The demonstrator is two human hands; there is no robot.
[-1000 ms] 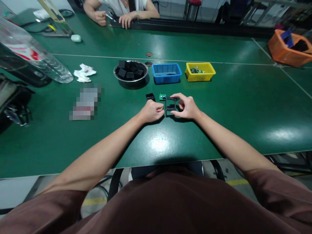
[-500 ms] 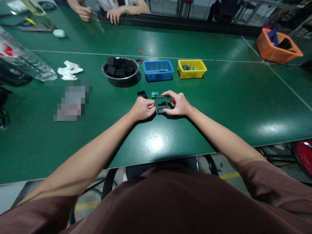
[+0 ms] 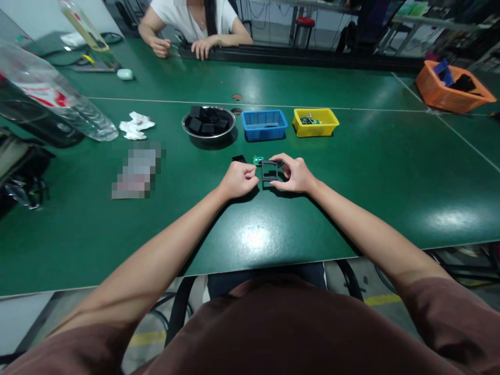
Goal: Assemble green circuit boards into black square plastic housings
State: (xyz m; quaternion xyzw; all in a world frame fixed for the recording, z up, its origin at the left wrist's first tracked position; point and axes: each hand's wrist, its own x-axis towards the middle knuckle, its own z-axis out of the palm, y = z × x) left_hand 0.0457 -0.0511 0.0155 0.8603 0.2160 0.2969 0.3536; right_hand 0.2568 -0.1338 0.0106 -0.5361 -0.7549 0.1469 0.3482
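My right hand (image 3: 296, 175) grips a black square plastic frame (image 3: 269, 180) between thumb and fingers, its opening facing me. Just left of it, my left hand (image 3: 239, 180) is closed with the fingers curled in; whatever it may hold is hidden. A small green circuit board (image 3: 258, 160) shows behind the gap between the hands. Past the left knuckles lies a flat black piece (image 3: 238, 158), partly covered by that hand.
Behind the hands stand a metal bowl (image 3: 209, 138) of black blocks, a blue bin (image 3: 264, 134) and a yellow bin (image 3: 316, 129) with small green parts. A plastic bottle (image 3: 74, 104) and crumpled tissue (image 3: 136, 125) are left. An orange basket (image 3: 449, 94) sits far right; a person sits opposite.
The view has shifted, so the whole scene sits lower and further right. Both hands keep nearly the same pose, the right one still on the black frame.
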